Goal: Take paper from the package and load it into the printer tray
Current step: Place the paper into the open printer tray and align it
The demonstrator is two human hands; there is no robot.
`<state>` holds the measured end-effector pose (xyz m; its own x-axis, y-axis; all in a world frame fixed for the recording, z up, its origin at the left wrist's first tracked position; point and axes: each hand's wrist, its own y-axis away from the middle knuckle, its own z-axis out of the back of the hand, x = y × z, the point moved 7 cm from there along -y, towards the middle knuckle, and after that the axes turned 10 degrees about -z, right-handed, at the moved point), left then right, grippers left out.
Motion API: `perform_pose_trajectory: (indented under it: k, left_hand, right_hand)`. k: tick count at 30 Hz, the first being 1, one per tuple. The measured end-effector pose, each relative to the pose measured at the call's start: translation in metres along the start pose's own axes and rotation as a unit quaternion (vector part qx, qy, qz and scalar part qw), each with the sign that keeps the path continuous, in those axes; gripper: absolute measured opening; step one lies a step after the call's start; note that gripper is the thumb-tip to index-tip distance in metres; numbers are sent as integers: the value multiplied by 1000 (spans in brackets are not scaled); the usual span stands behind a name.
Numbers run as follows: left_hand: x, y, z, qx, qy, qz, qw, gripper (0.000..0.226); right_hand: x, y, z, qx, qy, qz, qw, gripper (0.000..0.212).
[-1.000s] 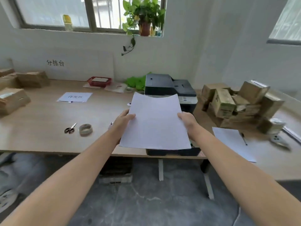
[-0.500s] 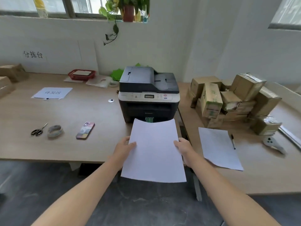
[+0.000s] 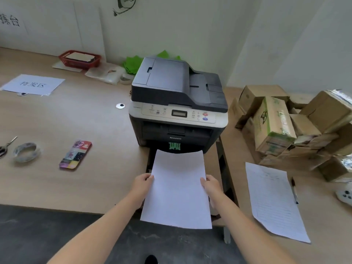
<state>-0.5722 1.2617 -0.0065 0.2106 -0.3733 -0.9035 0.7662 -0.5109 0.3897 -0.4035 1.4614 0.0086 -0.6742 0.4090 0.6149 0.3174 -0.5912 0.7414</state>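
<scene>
A stack of white paper [image 3: 178, 189] is held flat in front of the dark printer [image 3: 178, 103]. My left hand [image 3: 142, 182] grips its left edge and my right hand [image 3: 211, 184] grips its right edge. The far edge of the paper reaches the printer's base, where the pulled-out tray [image 3: 149, 164] shows as a dark strip to the left of the sheets. Most of the tray is hidden beneath the paper. No paper package is in view.
On the left table lie a phone [image 3: 75, 155], a tape roll [image 3: 26, 151], scissors [image 3: 5, 145], a labelled sheet [image 3: 33, 84] and a red basket [image 3: 80, 59]. The right table holds a written sheet [image 3: 274, 201], a pen [image 3: 294, 189] and piled cardboard boxes [image 3: 285, 122].
The paper has come down from in front of the printer top to its base, over the tray. The camera has moved closer and tilted down.
</scene>
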Motion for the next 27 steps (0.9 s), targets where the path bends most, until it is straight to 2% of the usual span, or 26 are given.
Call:
perform_pose_trajectory:
  k: [8,13,17,23,27]
  left_hand:
    - [8,-49,4,-39,-56,23,997,36]
    - [10,-64,-1,-72,-78,16,994,35]
    - [12,-62,-6,-86,-67,6,994,29]
    - [0,-86,-8,-72,-81,-27,994,22]
    - [-4,-105,-8,-114,-101,-15,988,25]
  right_hand:
    - [17,-59,-23,20,8,-40,999,36]
    - [19,-81,-24,26,-12,-60,998,47]
    - [17,-89,-15,30,-39,-73,996,35]
    - [29,-110,-18,6,-48,-61,997,41]
    - [42,-115,-24,-24,-70,-25,997,36]
